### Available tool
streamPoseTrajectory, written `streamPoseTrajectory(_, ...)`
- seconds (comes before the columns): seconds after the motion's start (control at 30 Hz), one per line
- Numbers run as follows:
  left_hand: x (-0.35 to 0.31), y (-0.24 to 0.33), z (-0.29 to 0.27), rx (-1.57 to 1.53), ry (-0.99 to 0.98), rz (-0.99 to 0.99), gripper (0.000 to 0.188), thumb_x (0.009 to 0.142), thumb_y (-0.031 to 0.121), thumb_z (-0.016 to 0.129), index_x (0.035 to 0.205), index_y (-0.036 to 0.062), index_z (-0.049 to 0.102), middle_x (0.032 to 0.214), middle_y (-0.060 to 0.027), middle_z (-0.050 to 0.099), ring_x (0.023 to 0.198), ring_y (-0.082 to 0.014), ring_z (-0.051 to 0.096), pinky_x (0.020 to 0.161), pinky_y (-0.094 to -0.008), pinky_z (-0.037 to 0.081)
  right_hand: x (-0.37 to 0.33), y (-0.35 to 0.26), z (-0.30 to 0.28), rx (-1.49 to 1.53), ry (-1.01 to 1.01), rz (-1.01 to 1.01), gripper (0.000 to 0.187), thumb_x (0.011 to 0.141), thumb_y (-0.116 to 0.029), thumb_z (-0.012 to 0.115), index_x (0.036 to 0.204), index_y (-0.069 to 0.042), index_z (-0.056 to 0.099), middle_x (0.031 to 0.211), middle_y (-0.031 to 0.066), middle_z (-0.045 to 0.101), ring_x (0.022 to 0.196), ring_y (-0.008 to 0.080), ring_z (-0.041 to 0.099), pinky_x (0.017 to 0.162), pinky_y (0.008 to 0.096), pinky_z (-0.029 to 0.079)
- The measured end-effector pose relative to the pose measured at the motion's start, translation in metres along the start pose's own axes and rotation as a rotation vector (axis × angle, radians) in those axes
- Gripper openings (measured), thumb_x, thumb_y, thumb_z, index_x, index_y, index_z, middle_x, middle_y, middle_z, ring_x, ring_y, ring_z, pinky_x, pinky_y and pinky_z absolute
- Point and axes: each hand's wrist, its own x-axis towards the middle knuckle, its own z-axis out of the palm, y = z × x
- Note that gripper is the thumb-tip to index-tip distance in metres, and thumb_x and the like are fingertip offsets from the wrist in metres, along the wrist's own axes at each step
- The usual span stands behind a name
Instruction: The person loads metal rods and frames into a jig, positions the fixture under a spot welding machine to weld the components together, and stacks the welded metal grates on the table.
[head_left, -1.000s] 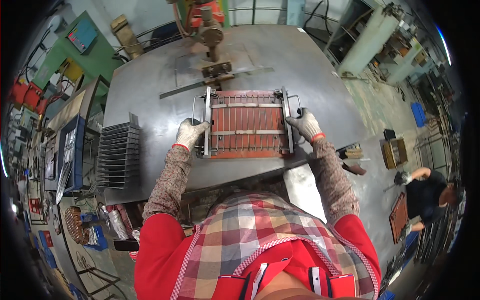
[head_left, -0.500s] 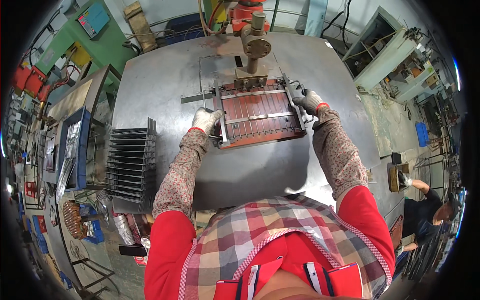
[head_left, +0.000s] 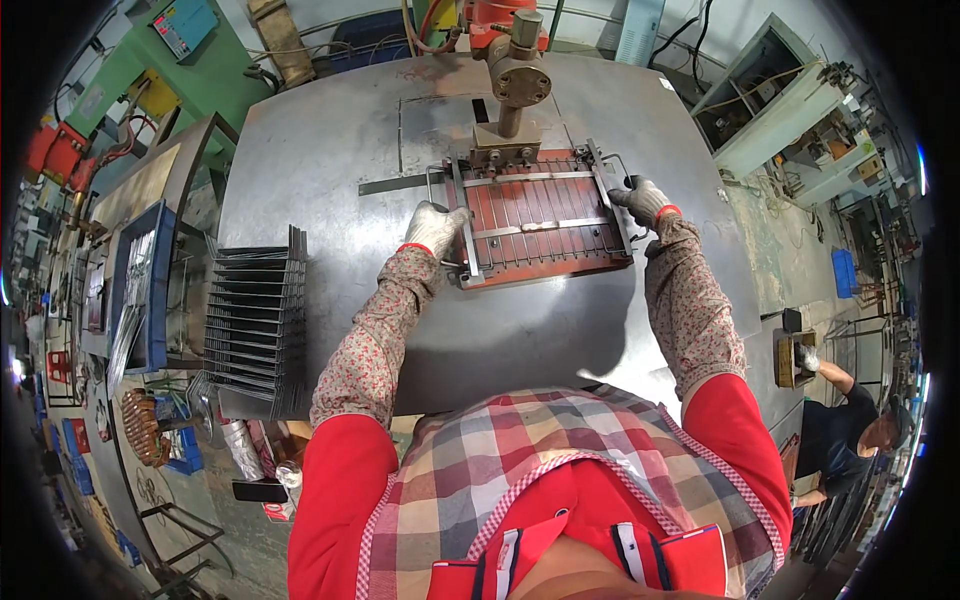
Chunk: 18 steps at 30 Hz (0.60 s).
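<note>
Left hand point(head_left: 435, 227) and right hand point(head_left: 648, 203) clamp a frame's point(head_left: 545, 226) sides (best held there; likely heavy, stiff) between the table's point(head_left: 310, 160) side edges.

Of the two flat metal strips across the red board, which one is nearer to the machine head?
The far strip, away from the person's body, close to the machine head; the near strip lies closer to the person.

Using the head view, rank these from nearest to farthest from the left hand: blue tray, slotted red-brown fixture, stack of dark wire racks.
1. Slotted red-brown fixture: at the left hand, on its right.
2. Stack of dark wire racks: to its left.
3. Blue tray: farther left, beyond the racks.
</note>
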Motion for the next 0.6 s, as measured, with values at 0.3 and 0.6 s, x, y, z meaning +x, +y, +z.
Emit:
streamPoseTrajectory(0.3,-0.006,-0.005,0.003,0.029,0.038,0.043,0.05,0.071,0.031,0.073,0.093,-0.0089,0.052,0.067,-0.0136,0.058,0.052,-0.0229,0.059,0.048,-0.0364,0.049,-0.014,-0.003,-0.003,-0.011,-0.015,0.0,0.076,0.076,-0.044,0.069,0.129,0.005,0.046,0.116,0.0249,0.059,0.098,0.0298,0.063,0.082,0.037,0.051)
streamPoseTrajectory(0.6,0.018,-0.036,-0.035,0.008,-0.077,0.035,0.044,0.074,0.03,0.071,0.091,-0.0079,0.06,0.076,-0.0151,0.065,0.061,-0.0204,0.062,0.056,-0.0333,0.05,-0.033,-0.034,0.017,-0.052,-0.021,-0.029,0.071,0.076,-0.041,0.069,0.126,0.005,0.046,0.117,0.0287,0.056,0.103,0.0379,0.06,0.088,0.0415,0.047)
